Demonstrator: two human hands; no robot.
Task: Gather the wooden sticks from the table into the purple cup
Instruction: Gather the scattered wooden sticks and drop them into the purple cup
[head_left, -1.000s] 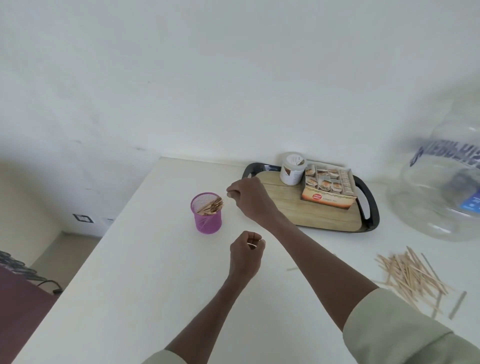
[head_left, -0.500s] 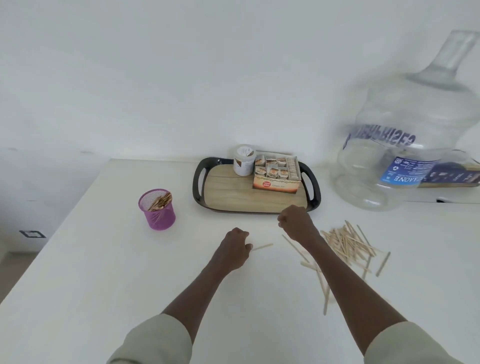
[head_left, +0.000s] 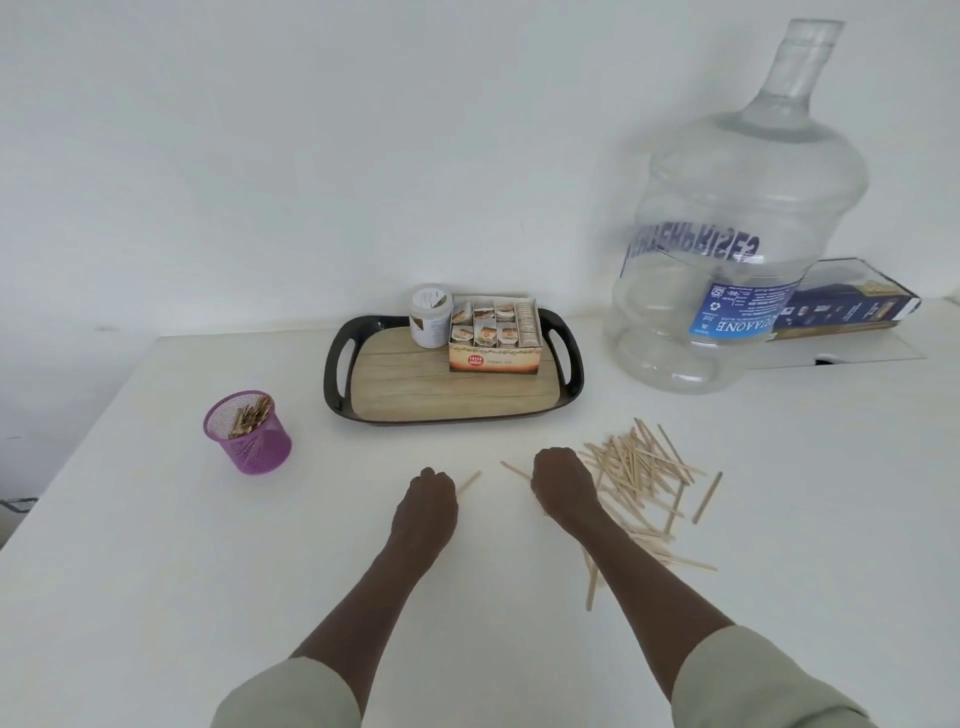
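A purple mesh cup (head_left: 254, 448) stands at the left of the white table (head_left: 156, 545), with several wooden sticks (head_left: 251, 417) leaning inside it. A loose pile of wooden sticks (head_left: 641, 467) lies at the right. My left hand (head_left: 427, 506) rests in the middle as a closed fist, and one stick (head_left: 469, 482) pokes out of its fingers to the right. At the pile's left edge my right hand (head_left: 563, 486) is curled down on the end of another stick (head_left: 514, 470), which points left.
A black-rimmed tray (head_left: 333, 374) with a wooden base sits behind my hands, carrying a white jar (head_left: 430, 318) and a box of sachets (head_left: 494, 340). A big clear water bottle (head_left: 727, 249) stands at the back right, with a dark blue box (head_left: 857, 306) behind it.
My right hand left the cup and came back right, down onto the pile's left edge. My view swung right. The left hand stayed closed on its stick, low over the table.
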